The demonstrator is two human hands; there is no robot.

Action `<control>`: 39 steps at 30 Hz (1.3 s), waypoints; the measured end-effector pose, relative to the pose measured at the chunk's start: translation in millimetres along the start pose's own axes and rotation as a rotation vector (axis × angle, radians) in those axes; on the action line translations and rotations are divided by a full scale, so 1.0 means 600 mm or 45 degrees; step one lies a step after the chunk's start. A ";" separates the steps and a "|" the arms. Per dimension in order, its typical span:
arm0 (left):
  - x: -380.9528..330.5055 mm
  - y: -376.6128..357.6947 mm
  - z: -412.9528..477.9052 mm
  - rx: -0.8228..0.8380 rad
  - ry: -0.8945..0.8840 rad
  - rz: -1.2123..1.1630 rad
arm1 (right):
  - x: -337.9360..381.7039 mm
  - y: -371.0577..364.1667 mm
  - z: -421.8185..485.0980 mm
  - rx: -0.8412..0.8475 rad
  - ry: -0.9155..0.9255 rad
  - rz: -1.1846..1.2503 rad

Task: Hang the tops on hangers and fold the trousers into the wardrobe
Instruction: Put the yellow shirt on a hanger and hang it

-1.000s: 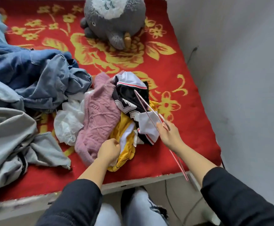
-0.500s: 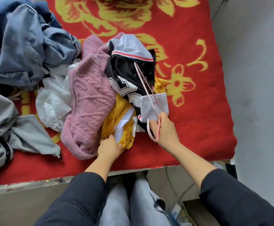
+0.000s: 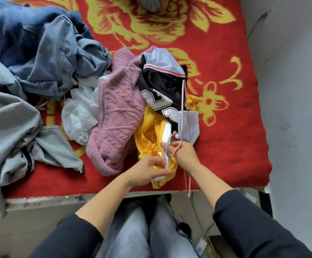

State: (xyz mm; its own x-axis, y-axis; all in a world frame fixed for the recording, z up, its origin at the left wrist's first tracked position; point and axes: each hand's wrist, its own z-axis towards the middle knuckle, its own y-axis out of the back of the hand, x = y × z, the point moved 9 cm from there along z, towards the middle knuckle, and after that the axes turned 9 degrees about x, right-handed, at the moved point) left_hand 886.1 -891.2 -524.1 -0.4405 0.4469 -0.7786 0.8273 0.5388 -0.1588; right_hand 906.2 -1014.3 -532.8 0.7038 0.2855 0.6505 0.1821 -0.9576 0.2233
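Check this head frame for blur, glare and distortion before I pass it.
Head view: soft, even light, no glare; wide-angle bowing along the bed edge; mild blur on the left hand gripping the yellow top and the right hand holding the pink hanger.

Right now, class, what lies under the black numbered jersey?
A yellow top pokes out from beneath the black jersey. Its upper part is covered, so whether anything else lies below cannot be seen.

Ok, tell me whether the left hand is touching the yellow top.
Touching. The head view shows the left hand gripping the yellow top at its white-trimmed edge.
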 end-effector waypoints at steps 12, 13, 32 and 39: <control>-0.257 0.150 -0.073 -0.786 -0.275 0.737 | 0.223 0.115 -0.164 -0.065 0.588 -0.058; -0.287 0.143 -0.072 -0.737 -0.313 0.837 | 0.246 0.122 -0.180 -0.025 0.586 -0.061; -0.750 0.124 -0.403 -0.808 -1.037 0.233 | 0.532 0.318 -0.345 -0.993 0.808 -0.795; -0.765 0.227 -0.537 -1.299 -1.168 -0.148 | 0.560 0.363 -0.324 -0.593 0.747 -0.138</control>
State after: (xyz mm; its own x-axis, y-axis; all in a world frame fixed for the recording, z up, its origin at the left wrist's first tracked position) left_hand 1088.8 -792.9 7.4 0.2268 -0.0486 -0.9727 0.0064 0.9988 -0.0484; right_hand 1049.1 -1119.4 -124.6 0.1936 0.4758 0.8580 -0.1711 -0.8447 0.5071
